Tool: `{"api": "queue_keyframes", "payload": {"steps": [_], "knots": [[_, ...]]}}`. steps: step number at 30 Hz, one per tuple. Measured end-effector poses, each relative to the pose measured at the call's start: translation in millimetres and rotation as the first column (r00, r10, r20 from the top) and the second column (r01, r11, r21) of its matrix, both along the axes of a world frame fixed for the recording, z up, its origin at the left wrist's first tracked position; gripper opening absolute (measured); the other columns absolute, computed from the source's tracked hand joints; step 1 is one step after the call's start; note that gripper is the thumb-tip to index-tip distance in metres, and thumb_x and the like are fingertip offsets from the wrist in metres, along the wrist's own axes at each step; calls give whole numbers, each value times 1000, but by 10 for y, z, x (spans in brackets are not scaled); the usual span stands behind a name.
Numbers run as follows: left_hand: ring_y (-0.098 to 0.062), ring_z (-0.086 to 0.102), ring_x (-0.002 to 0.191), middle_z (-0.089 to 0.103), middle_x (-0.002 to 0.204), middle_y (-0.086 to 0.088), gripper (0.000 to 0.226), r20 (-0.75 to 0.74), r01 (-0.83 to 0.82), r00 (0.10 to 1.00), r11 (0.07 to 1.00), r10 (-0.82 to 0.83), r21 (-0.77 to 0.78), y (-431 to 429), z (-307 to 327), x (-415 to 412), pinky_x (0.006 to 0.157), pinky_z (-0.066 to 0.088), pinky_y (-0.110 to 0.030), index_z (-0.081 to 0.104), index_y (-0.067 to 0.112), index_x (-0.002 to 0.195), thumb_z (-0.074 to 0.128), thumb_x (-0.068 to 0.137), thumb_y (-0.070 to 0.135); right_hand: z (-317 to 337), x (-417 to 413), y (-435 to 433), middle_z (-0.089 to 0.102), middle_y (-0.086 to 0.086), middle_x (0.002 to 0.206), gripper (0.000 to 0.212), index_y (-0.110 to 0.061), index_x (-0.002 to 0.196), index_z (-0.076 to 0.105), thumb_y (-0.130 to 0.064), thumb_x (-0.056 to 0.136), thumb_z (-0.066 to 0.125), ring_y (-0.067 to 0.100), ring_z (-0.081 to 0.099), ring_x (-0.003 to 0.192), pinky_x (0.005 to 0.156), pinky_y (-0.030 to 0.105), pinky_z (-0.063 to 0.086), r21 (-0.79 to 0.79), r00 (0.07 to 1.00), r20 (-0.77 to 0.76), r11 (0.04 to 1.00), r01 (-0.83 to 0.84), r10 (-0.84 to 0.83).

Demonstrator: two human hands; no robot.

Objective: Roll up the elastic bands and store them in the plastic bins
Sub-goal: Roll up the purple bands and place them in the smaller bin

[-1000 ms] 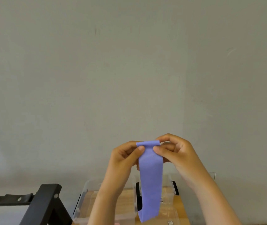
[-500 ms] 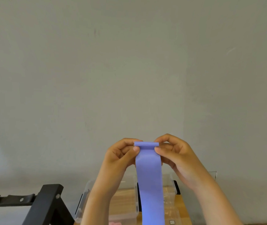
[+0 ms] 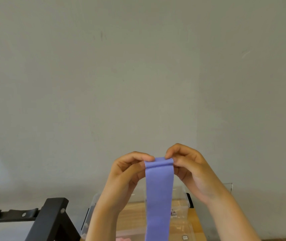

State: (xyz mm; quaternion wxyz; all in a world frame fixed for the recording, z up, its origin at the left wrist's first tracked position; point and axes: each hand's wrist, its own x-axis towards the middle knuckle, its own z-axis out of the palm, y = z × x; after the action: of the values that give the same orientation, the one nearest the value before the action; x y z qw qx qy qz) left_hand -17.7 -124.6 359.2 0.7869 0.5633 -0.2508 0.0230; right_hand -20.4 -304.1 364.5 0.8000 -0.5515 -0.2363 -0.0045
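Nearest, item one: elastic band, purple, a flat strip. It is being held up in the air between the two hands, above the bins. Its top edge is being turned over into a narrow first roll. The long axis is running vertically: the rolled end is pointing up, and the free length is hanging straight down and passing out of the lower edge of the view. The raised hold is judged to be letting the hanging weight keep the strip flat and square while the roll is being started.

Item two: left hand. Its fingers are being curled and clamped on the left corner of the roll.

Item three: right hand. Its fingers are likewise being pinched shut on the right corner. Both corners are probably being gripped so that the roll is being kept level across the width.

Item four: plastic bins, clear, two being made out side by side on the wooden counter, below and behind the band. They are probably being kept there for a short drop; their contents cannot be told.

Item five: black frame, standing to the left.

Item six: grey wall, farthest.
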Motion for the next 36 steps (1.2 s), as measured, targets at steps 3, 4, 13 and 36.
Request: {"api": "queue_keyframes", "payload": {"steps": [3, 4, 13, 36], "knots": [[-19, 66, 76, 70, 77, -7, 20, 52, -78, 996, 993, 74, 85, 13, 22, -1, 68, 52, -25, 75, 15, 72, 63, 69, 30, -8, 5, 11, 59, -1, 67, 16, -17, 68, 67, -27, 79, 61, 13, 57, 64, 63, 20, 48, -63, 998, 47, 997, 40, -37], [-17, 66, 76, 69, 76, -4, 19, 83, -130, 989, 982, 119, 137, 13, 24, -4, 69, 52, -24, 74, 17, 71, 64, 70, 32, -7, -2, 15, 60, -1, 68, 17, -17, 69, 66, -31, 78, 64, 13, 57, 65, 64, 20, 48, -113, 995, 66, 990, 79, -72], [-16, 67, 76, 69, 78, -9, 30, 157, -334, 941, 888, 298, 317, 9, 1, 14, 70, 52, -19, 66, 18, 100, 67, 83, -7, -23, 11, 70, 67, -6, 74, 21, -20, 85, 68, 1, 84, 68, 16, 64, 73, 69, 20, 52, -359, 918, 202, 847, 393, -341], [-20, 61, 63, 65, 85, -14, 41, -176, 142, 972, 985, -157, -95, 2, -88, -4, 54, 48, -25, 67, 17, 78, 91, 53, 40, -11, -75, 111, 61, 3, 65, 13, -18, 69, 71, -6, 73, 66, 13, 61, 61, 59, 18, 49, 66, 992, -94, 994, -82, 88]]}}
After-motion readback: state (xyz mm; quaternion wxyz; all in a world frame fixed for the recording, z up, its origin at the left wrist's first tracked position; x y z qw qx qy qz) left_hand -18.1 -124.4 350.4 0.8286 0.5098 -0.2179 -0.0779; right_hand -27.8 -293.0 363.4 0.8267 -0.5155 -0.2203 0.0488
